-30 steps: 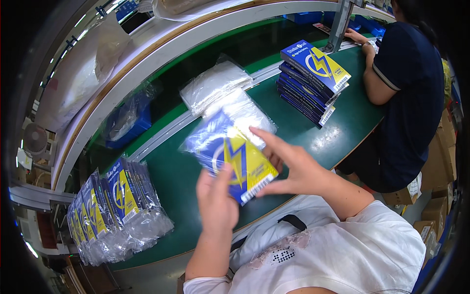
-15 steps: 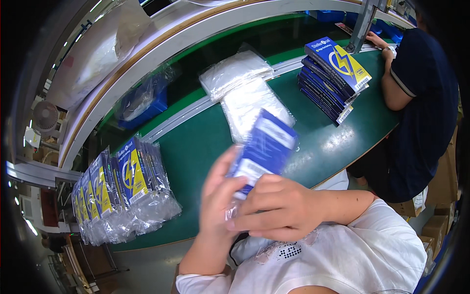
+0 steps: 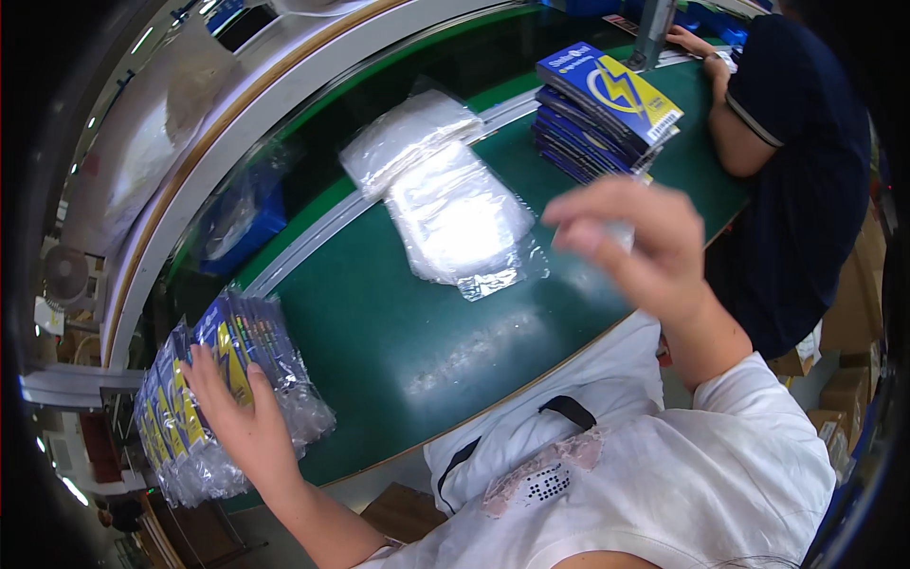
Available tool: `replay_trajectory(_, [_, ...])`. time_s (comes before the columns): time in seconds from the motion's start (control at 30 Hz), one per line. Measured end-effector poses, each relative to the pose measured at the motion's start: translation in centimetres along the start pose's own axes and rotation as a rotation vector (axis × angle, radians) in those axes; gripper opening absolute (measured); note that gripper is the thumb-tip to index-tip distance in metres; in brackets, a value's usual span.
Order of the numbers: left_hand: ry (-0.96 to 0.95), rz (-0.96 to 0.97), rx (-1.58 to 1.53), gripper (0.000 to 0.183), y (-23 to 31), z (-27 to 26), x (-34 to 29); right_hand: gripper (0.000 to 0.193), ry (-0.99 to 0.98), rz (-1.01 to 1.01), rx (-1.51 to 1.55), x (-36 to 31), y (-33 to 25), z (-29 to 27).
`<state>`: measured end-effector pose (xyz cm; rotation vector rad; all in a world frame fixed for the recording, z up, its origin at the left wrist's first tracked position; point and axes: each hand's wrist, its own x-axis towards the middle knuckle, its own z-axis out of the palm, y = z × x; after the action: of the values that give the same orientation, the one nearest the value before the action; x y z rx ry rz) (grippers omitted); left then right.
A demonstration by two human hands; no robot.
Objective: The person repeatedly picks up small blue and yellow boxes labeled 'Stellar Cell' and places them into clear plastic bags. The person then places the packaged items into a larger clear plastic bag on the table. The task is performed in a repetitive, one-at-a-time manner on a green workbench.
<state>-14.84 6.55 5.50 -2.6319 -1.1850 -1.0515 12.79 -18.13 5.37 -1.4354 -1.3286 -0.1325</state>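
At the lower left, my left hand (image 3: 242, 408) lies with its fingers spread against a row of blue and yellow boxes in clear plastic bags (image 3: 275, 341). Nothing shows in its grasp. Blurred by motion, my right hand (image 3: 645, 242) hangs over the table's near right side, thumb and forefinger apart. A pale patch shows behind its thumb, too smeared to name. Just beyond that hand stands a stack of unbagged blue and yellow boxes (image 3: 607, 95), its lower part hidden by the fingers. A pile of clear plastic bags (image 3: 460, 213) lies mid-table.
The green table (image 3: 370, 379) has a metal rail along its far side. A blue bin (image 3: 248, 223) with plastic in it stands beyond the rail. On the right sits a co-worker in a dark shirt (image 3: 806, 180), arms on the table. Cardboard boxes (image 3: 844, 398) stand behind.
The blue package that both hands held has left them. My left hand has moved left to the bagged boxes, and my right hand has moved up and right toward the stack.
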Motion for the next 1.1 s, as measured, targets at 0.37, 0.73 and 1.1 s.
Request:
replay_trajectory(0.37, [-0.372, 0.645, -0.451, 0.026, 13.1, 9.0, -3.5, 0.072, 0.051, 0.405, -0.967, 5.6, 8.7, -5.5])
replay_trajectory(0.73, [-0.458, 0.212, -0.886, 0.012, 13.8, 10.2, -2.9, 0.051, -0.030, 0.926, 1.217, -3.2, 1.9, -1.1])
replay_trajectory(1.1, [-0.505, -0.066, -0.988, 0.010, 13.6, 9.8, -2.8, 0.073, -0.190, 1.168, 1.306, -5.7, 3.3, 2.8])
